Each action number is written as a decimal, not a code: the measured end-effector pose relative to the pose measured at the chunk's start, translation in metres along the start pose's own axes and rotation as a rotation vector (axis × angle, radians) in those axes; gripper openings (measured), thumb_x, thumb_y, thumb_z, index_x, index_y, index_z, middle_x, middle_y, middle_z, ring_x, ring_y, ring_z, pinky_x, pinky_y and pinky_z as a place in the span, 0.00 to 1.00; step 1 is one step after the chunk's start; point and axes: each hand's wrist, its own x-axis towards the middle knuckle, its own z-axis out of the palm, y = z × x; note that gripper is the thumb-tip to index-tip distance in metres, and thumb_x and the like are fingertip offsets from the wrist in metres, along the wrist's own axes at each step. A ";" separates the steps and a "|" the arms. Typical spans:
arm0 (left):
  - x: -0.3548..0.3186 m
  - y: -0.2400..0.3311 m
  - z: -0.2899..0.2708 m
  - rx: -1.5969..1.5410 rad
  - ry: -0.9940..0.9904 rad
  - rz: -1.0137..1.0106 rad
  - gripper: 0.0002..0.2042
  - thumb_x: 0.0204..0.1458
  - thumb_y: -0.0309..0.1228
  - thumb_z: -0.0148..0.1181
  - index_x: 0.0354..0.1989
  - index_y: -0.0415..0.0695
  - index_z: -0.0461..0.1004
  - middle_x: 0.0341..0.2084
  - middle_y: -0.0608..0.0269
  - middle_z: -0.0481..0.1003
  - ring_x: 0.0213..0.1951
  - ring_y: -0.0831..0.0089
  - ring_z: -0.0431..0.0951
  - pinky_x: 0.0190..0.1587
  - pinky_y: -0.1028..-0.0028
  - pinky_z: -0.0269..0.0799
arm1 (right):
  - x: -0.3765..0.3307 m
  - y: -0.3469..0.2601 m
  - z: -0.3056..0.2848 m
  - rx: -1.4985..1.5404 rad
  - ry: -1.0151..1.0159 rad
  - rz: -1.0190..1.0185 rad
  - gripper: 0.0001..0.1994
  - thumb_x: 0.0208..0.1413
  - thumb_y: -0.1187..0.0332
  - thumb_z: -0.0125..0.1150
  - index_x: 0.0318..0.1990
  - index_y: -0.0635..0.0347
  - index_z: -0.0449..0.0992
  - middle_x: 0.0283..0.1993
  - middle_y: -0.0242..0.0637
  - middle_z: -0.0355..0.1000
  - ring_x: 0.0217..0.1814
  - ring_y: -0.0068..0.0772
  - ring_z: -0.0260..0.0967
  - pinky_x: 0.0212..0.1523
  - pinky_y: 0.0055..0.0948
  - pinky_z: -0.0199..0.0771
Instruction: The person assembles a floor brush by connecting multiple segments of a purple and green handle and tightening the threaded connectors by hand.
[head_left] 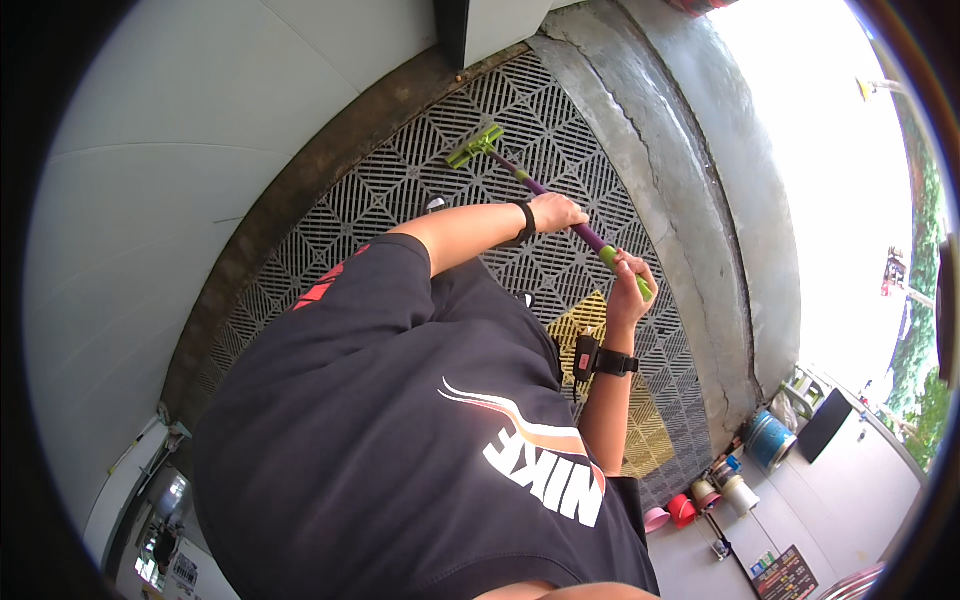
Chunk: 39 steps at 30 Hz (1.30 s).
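— Where do we stand with the tool? We see the left hand [556, 212] just above the centre of the frame, closed round the purple shaft of the long-handled brush [545, 190], and the right hand [630, 277] slightly lower and to the right, fist wrapped tight on the green grip at the handle's end.

— And the green head [474, 146] sits up toward the top centre, resting on the grey lattice floor grating [400, 180], close to where the grating meets the pale wall panel [150, 200] at the left.

— We'd judge both hands fully clenched, no fingers loose. To work it well, we'd keep the head flat on the lattice, so it bears evenly rather than on one corner.

— Agreed. We'd also press with the forward hand and steer with the rear one; the shaft runs at a slant, so the push carries down its length.

— The concrete kerb [690, 200] curves along the right, and a yellow grating patch [585, 320] lies below the right wrist. We'd mind the head catching in the openings.
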 end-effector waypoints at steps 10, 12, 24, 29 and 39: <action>0.092 0.158 0.151 0.057 -0.062 0.178 0.05 0.57 0.32 0.54 0.39 0.50 0.74 0.30 0.64 0.80 0.37 0.59 0.83 0.38 0.59 0.78 | -0.086 -0.039 -0.225 0.054 0.173 0.068 0.01 0.54 0.80 0.62 0.32 0.68 0.77 0.39 0.43 0.78 0.51 0.40 0.75 0.66 0.44 0.65; 0.107 0.193 0.183 0.018 -0.054 0.226 0.05 0.57 0.31 0.55 0.39 0.50 0.74 0.30 0.64 0.80 0.37 0.59 0.83 0.38 0.59 0.78 | -0.106 -0.055 -0.263 0.016 0.227 0.091 0.00 0.54 0.80 0.62 0.32 0.68 0.77 0.39 0.43 0.78 0.51 0.40 0.75 0.66 0.43 0.65; 0.123 0.254 0.211 -0.145 -0.030 0.244 0.10 0.53 0.36 0.64 0.42 0.51 0.75 0.34 0.60 0.80 0.41 0.56 0.81 0.42 0.57 0.77 | -0.114 -0.106 -0.278 -0.175 0.288 0.135 0.03 0.52 0.78 0.67 0.32 0.69 0.79 0.38 0.38 0.79 0.41 0.27 0.74 0.50 0.25 0.72; 0.091 0.200 0.166 -0.103 0.010 0.095 0.07 0.52 0.37 0.64 0.36 0.53 0.75 0.28 0.60 0.79 0.35 0.54 0.82 0.38 0.55 0.76 | -0.084 -0.090 -0.192 -0.233 0.037 0.098 0.06 0.56 0.75 0.67 0.29 0.65 0.77 0.29 0.27 0.73 0.32 0.16 0.66 0.37 0.19 0.64; 0.027 0.113 0.057 -0.219 -0.014 -0.049 0.14 0.53 0.40 0.60 0.44 0.52 0.65 0.29 0.54 0.80 0.35 0.46 0.81 0.33 0.51 0.75 | -0.032 -0.072 -0.030 -0.019 -0.034 0.126 0.13 0.52 0.72 0.73 0.25 0.59 0.72 0.27 0.24 0.69 0.29 0.14 0.60 0.32 0.19 0.58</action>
